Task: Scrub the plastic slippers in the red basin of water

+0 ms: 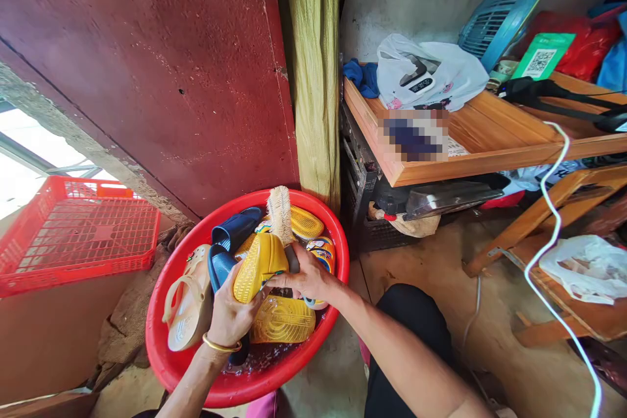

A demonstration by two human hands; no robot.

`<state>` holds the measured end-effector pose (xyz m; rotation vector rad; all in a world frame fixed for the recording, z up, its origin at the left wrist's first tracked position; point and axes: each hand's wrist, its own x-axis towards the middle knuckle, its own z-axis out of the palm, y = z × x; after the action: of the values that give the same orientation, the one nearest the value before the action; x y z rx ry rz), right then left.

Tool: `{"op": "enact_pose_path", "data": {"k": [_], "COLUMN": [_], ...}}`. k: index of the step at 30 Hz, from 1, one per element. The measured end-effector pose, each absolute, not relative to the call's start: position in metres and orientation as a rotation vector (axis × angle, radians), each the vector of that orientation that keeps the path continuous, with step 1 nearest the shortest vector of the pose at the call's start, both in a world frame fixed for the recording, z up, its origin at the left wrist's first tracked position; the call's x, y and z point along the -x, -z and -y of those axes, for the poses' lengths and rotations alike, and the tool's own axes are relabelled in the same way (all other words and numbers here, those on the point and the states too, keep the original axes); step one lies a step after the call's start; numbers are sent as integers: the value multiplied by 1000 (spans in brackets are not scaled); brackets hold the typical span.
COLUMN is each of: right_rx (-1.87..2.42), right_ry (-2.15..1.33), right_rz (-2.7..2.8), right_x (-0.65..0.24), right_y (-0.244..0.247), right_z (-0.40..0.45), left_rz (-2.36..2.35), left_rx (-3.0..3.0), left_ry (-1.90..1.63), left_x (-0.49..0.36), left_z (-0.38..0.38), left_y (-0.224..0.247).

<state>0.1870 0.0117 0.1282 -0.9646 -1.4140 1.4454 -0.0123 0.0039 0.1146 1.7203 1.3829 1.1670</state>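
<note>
My left hand (pixel 234 310) grips a yellow slipper (pixel 257 268), tilted above a red basin (pixel 161 366). In my right hand (pixel 308 274) is a scrub brush (pixel 280 214), its pale bristles pointing up behind the slipper. The fingers of that hand also touch the slipper's side. Below them, the basin holds some water and several shoes. Among these are a beige clog (pixel 186 317), dark blue slippers (pixel 238 228) and a yellow slipper sole (pixel 284 320). Farther back in the basin lies another yellow slipper (pixel 307 223).
A red plastic crate (pixel 83 228) stands at the left, by a dark red door (pixel 161 78). At right, a wooden tray-like table (pixel 490 124) carries a white plastic bag (pixel 431 72) and a blue fan (pixel 502 19). A white cable (pixel 543 248) hangs in front of it.
</note>
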Motion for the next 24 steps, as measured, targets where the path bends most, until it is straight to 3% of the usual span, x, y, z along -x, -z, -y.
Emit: {"op": "enact_pose_path", "data": {"k": [10,16,20,24], "right_rx": [992,971,941,921], "right_ry": [-1379,-1454,-1484,-1466], "right_rz": [1366,1251,1160,1104], "right_x": [-175,-174,-178,-183], "right_y": [-129,-122,-119,-119], "right_z": [-13,-15,-18,-24], "left_rz": [-1325,-1184,-986,-1053], "left_rx": [-1588,-1529,-1377,-1233], "left_ry": [-1173,-986,-800,-828], "left_x": [13,11,19,12], "left_z": [-4,-4,2,10], "left_y": [-122,-137,-129,-115]}}
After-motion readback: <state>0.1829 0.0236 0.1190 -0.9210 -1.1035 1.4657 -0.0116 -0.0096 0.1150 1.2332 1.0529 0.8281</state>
